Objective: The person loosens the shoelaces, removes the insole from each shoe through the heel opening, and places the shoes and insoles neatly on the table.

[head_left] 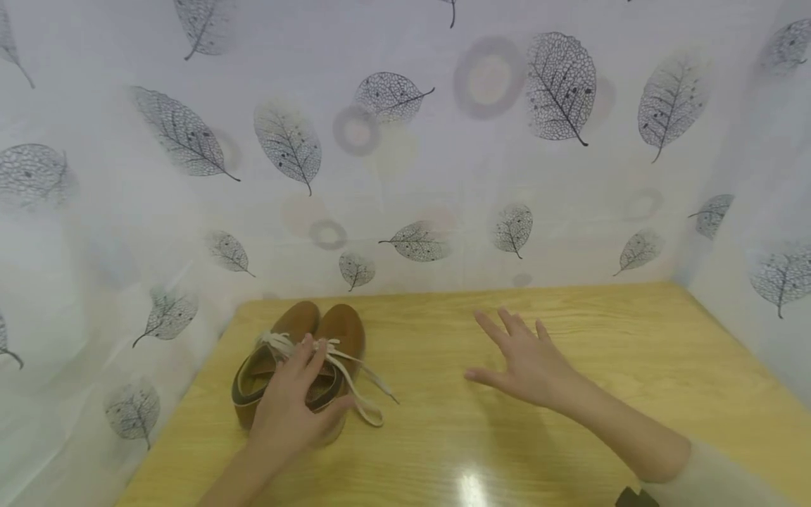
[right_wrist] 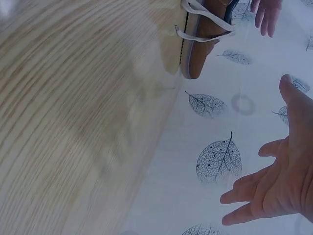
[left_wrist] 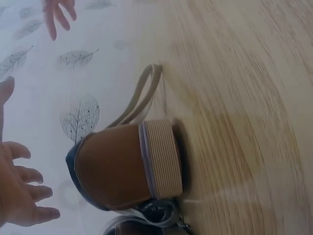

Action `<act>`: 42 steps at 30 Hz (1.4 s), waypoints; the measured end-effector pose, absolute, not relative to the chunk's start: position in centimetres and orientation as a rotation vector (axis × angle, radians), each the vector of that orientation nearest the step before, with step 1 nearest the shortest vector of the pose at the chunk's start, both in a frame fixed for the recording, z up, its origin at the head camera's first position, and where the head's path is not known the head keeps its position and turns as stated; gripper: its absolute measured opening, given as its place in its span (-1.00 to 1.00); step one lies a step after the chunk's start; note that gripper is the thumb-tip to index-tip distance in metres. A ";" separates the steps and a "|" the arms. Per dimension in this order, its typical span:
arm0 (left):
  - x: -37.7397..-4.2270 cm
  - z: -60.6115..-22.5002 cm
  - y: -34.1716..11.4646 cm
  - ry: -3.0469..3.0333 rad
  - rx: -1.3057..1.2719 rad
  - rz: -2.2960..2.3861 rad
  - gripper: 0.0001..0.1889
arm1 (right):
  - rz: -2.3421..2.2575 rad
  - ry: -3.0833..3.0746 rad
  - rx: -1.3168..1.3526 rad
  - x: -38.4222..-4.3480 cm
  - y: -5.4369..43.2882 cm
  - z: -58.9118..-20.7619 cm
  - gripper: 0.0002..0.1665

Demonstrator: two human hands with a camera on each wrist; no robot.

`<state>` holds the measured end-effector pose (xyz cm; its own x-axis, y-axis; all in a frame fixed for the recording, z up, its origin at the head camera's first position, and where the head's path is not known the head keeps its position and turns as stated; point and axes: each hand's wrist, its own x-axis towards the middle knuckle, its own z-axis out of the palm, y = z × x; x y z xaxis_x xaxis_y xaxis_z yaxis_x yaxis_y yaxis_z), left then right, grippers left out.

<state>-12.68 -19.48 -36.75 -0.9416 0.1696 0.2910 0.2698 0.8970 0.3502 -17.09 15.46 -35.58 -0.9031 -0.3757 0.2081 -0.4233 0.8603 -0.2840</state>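
While the left hand [head_left: 288, 410] hovers at seven o'clock over the brown shoes [head_left: 343, 329] — fingers loosely spread — the right hand [head_left: 529, 366], fingers fanned too, hangs near four o'clock above the wooden table [head_left: 437, 443]. Those shoes stand side by side, toes toward twelve, a pale lace [left_wrist: 155, 73] trailing toward four, and beyond them rises a leaf-printed sheet [head_left: 443, 176].

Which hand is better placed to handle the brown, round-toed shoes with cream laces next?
The left, I would judge. The left hand is over the brown shoes, open and empty; the right hand is also open but farther away, over the yellowish wooden tabletop.
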 end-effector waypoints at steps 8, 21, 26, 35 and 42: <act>-12.5 -36.3 -21.5 -2.785 -0.138 -1.155 -0.20 | 0.783 -2.933 0.662 -17.3 13.9 -35.0 0.00; -12.4 -36.8 -24.4 -2.274 0.362 -1.941 -0.38 | 2.356 -2.637 0.111 -18.2 11.5 -35.0 -0.20; -11.9 -39.1 -25.9 -2.016 0.334 -2.165 -0.41 | 2.861 -2.380 -0.263 -18.6 11.4 -35.5 -0.14; -10.6 -39.5 -27.3 -1.161 0.777 -3.034 -0.82 | 3.174 -1.858 -0.690 -17.9 10.7 -35.9 -0.11; -10.3 -39.7 -27.0 -0.938 0.860 -3.103 -0.72 | 3.203 -1.671 -0.860 -17.6 9.3 -36.5 -0.13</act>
<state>-10.32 -27.01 -39.75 -0.8476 0.0534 -0.5279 -0.3368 -0.8229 0.4576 -17.56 9.30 -36.51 -0.7420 -0.2754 -0.6113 0.6589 -0.4678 -0.5891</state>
